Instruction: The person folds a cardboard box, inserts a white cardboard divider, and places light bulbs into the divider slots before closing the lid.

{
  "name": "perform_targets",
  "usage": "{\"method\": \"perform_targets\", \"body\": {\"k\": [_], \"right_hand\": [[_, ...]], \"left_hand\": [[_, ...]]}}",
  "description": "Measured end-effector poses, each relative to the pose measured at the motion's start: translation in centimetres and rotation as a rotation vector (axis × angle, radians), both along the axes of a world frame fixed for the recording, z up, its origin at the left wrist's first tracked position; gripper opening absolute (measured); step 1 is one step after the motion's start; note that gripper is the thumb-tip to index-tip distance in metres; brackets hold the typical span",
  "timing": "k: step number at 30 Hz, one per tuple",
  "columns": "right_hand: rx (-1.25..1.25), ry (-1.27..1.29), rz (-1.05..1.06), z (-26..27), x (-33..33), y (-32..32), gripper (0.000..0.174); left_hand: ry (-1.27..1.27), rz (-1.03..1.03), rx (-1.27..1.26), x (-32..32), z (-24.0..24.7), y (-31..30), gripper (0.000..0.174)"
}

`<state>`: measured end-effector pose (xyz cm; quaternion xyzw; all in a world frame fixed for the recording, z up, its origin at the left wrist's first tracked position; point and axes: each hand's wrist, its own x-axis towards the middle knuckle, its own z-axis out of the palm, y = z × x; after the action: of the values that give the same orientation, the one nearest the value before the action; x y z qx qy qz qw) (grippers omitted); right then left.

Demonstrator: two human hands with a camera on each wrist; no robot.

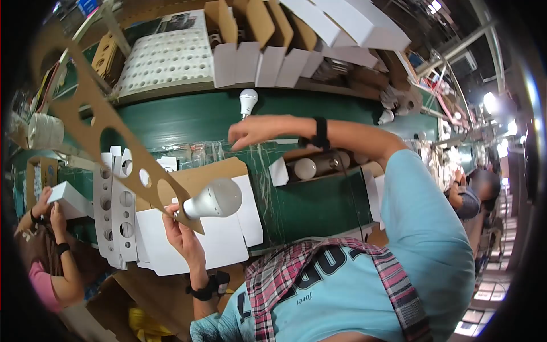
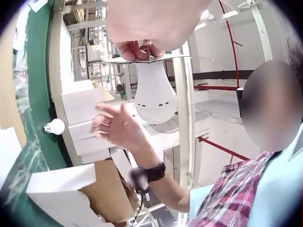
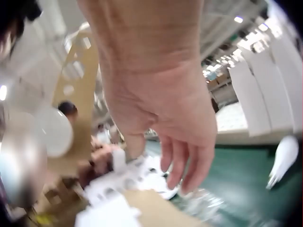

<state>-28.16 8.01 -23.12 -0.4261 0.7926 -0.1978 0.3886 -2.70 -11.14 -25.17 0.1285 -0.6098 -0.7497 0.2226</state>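
Observation:
My left hand (image 1: 187, 242) pinches the metal screw base of a light bulb (image 1: 219, 198), which sits through a hole at the near end of a long brown cardboard insert (image 1: 122, 149). The left wrist view shows the fingers round the base, the white bulb (image 2: 155, 94) on the other side of the thin card. My right hand (image 1: 262, 130) is held over the green table with nothing in it, its fingers loosely bent. Just beyond it a second bulb (image 1: 248, 101) lies on the table. Under the left hand is a flattened white and brown carton (image 1: 199, 239).
White inserts with holes (image 1: 117, 216) lie left of the carton. An opened box with bulbs (image 1: 313, 167) stands to the right. A shelf at the back bears a perforated white tray (image 1: 168, 60) and several open boxes (image 1: 256, 62). At far left another person's hands hold a white box (image 1: 69, 199).

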Motion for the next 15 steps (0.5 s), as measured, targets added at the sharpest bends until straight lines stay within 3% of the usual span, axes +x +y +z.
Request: {"method": "perform_targets", "body": {"k": [2,4,5,8,12,15], "right_hand": [[0.011,0.504,0.141,-6.5,-6.1,0.6,0.049],[0.165,0.640,0.197,-10.4,-10.0,0.2,0.049],[0.199,0.715,0.257,-11.9,-11.1,-0.1,0.042],[0.132,1.045,0.321,-16.3,-13.0,0.1,0.034],[0.377,1.039,0.261,-18.6,-13.3,0.2,0.025],[0.385,0.896,0.181,-18.7,-12.8,0.9,0.022]], "left_hand": [[-0.113,0.050,-0.054,0.7,-1.0,-1.6,0.015],[-0.160,0.090,-0.137,1.3,-1.9,-2.7,0.013],[-0.194,0.081,-0.185,1.8,-2.2,-3.2,0.013],[-0.264,0.070,-0.208,2.7,-2.8,-3.7,0.010],[-0.323,0.073,-0.187,3.5,-3.6,-3.6,0.010],[-0.339,0.064,-0.207,3.5,-3.0,-3.1,0.010]]}}
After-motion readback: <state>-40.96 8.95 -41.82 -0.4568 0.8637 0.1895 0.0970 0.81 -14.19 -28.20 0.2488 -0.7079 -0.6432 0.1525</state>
